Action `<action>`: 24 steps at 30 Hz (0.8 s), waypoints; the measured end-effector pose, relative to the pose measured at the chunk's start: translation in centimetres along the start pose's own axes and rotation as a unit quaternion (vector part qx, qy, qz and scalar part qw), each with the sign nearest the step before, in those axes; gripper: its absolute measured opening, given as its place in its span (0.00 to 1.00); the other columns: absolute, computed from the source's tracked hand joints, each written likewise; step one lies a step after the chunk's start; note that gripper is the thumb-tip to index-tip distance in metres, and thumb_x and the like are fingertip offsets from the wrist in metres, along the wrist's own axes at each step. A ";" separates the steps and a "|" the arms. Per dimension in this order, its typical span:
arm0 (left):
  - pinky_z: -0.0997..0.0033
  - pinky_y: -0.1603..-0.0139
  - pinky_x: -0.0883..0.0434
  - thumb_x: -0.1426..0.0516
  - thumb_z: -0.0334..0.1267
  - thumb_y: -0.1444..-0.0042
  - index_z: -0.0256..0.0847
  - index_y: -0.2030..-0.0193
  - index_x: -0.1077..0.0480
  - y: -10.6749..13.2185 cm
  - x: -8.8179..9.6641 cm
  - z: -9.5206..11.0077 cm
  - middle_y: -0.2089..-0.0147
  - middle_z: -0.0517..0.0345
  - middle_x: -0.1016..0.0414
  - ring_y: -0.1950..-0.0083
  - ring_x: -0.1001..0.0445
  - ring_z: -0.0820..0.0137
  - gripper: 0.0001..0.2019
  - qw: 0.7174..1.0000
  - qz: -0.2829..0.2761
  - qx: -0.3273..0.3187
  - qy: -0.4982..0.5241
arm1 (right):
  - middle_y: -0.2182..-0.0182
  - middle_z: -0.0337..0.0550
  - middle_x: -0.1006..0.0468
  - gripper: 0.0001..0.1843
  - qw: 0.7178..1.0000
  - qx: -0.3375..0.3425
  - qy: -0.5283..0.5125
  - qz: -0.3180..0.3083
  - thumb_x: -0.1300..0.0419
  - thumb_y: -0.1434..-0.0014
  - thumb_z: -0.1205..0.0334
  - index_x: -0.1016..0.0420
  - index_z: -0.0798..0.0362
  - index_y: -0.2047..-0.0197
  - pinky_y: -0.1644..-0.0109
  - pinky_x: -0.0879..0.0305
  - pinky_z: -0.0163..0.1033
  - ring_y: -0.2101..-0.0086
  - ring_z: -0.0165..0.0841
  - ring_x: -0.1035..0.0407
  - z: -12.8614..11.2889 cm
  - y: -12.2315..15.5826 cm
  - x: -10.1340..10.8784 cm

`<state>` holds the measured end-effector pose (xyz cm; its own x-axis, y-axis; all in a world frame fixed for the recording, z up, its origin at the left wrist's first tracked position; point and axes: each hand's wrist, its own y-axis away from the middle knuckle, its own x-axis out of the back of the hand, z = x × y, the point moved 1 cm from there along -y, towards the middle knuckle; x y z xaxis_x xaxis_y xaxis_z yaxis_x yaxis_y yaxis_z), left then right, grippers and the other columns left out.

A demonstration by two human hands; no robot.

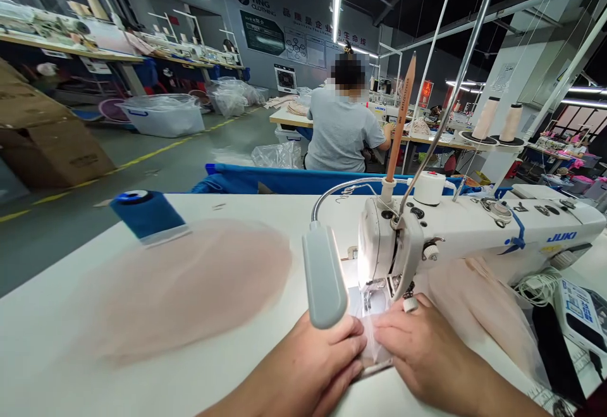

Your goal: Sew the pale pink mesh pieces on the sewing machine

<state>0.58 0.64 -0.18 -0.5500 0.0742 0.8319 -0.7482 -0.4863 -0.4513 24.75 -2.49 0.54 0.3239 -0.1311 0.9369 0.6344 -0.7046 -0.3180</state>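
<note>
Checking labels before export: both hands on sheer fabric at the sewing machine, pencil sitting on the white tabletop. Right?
One error: the pencil isn't on the white tabletop; it stands on top of the sewing machine, tip up, as the head view shows. The rest holds: the left hand and right hand are both on sheer fabric there.

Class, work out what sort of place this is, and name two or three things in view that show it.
Most likely a clothing factory's sewing floor: a JUKI sewing machine stands in front, thread cones sit beyond it, and the wall lettering reads "YING CLOTHING".
</note>
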 end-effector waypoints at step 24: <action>0.55 0.50 0.26 0.50 0.33 0.25 0.45 0.55 0.21 0.0 -0.9 -1.3 0.55 0.50 0.20 0.55 0.24 0.57 0.15 0.997 0.054 0.048 -0.033 | 0.56 0.43 0.13 0.10 0.999 0.011 -0.011 0.038 0.39 0.35 0.71 0.22 0.49 0.54 0.48 0.35 0.47 0.57 0.43 0.27 0.3 -0.7 0.2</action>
<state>0.61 1.71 -1.31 -0.5973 -0.0387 0.8011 -0.6454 -0.5697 -0.5088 24.57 -1.82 0.89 0.3873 -0.1675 0.9066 0.6228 -0.6775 -0.3913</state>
